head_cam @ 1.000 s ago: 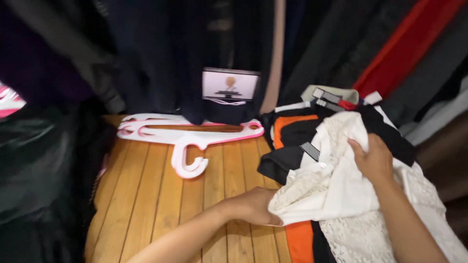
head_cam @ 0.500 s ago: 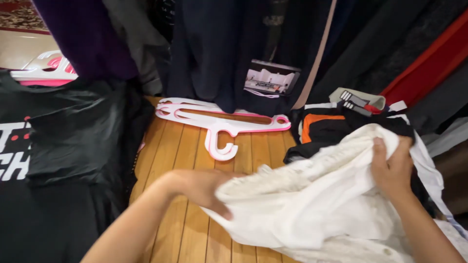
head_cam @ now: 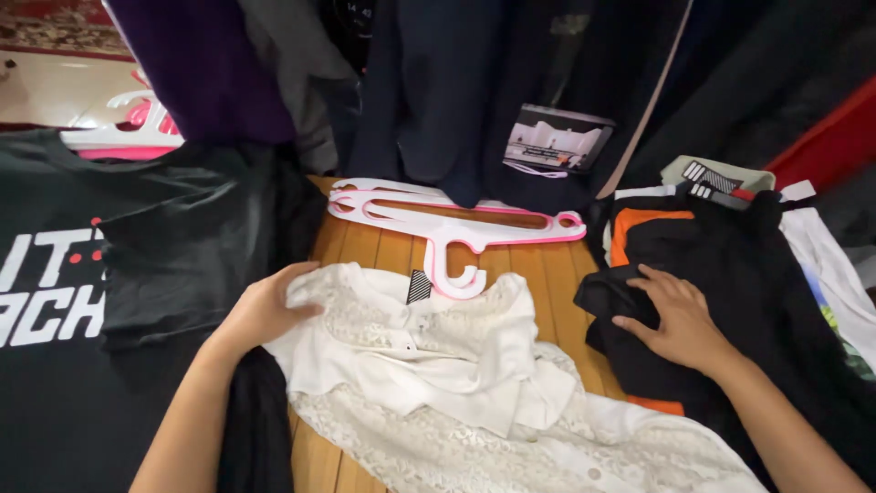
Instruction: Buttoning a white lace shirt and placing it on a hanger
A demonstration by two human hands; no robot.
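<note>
White lace and cotton fill the middle of what we see: a white blouse (head_cam: 438, 365) lies spread on the wooden table (head_cam: 365, 251), its collar just below the hook of the pink and white hangers (head_cam: 452, 228). Our left hand (head_cam: 265, 310) rests on the blouse's left shoulder, fingers curled over the edge of the fabric in a loose pinch. Our right hand (head_cam: 671, 315) is to the right of the blouse, clear of it, lying flat and open with fingers spread on a black garment (head_cam: 730, 274) that tops a pile showing an orange panel. Left of the blouse we see a black printed T-shirt (head_cam: 100, 265). Beyond the hangers, dark clothes (head_cam: 456, 91) hang down, with a small lit screen (head_cam: 558, 139) among them.
</note>
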